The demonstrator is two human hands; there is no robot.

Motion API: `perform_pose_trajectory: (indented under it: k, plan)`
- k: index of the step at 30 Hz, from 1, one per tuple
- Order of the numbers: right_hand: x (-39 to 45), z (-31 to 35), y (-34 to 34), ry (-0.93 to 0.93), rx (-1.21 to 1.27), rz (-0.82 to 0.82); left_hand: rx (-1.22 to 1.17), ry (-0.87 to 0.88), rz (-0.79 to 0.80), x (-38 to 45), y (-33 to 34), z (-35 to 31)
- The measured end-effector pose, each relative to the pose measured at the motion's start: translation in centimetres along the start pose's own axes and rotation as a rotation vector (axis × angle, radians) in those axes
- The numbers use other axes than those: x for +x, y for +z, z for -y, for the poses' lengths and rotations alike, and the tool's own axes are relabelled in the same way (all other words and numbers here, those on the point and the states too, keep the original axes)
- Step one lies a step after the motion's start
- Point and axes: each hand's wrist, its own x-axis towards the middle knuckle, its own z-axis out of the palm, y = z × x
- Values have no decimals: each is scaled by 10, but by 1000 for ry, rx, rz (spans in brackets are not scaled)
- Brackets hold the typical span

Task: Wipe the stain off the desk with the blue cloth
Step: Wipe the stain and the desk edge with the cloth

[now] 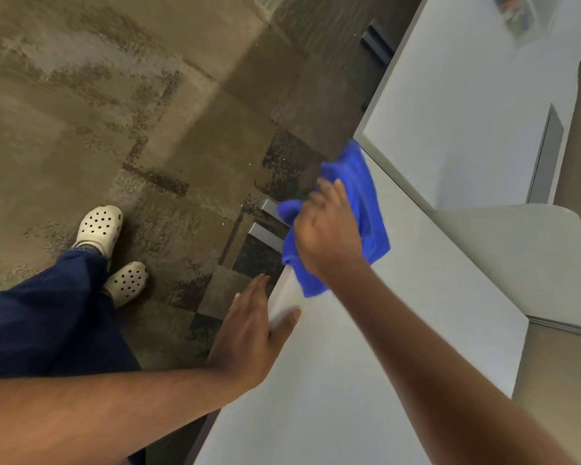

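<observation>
I see the right hand (329, 236) pressing the bunched blue cloth (356, 196) onto the white desk (399, 330) near its edge, fingers closed over it. The left hand (249, 333) lies flat and open on that edge.

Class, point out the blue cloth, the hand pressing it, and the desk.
blue cloth (356, 176): head view, upper fold beyond the fingers.
right hand (329, 229): head view, back of hand.
desk (366, 364): head view, bare top.
</observation>
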Motion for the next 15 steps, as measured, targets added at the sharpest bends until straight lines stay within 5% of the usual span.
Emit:
perform_pose_trajectory:
  k: [3,7,15]
  plan:
    - [-19,-6,14,-208,173,-140,-52,32,-29,2,-2,-4]
    - [28,-52,8,-406,181,-127,-24,24,-47,2,-1,-6]
    - [103,-93,-5,-196,162,-256,-77,9,-20,1,-3,-2]
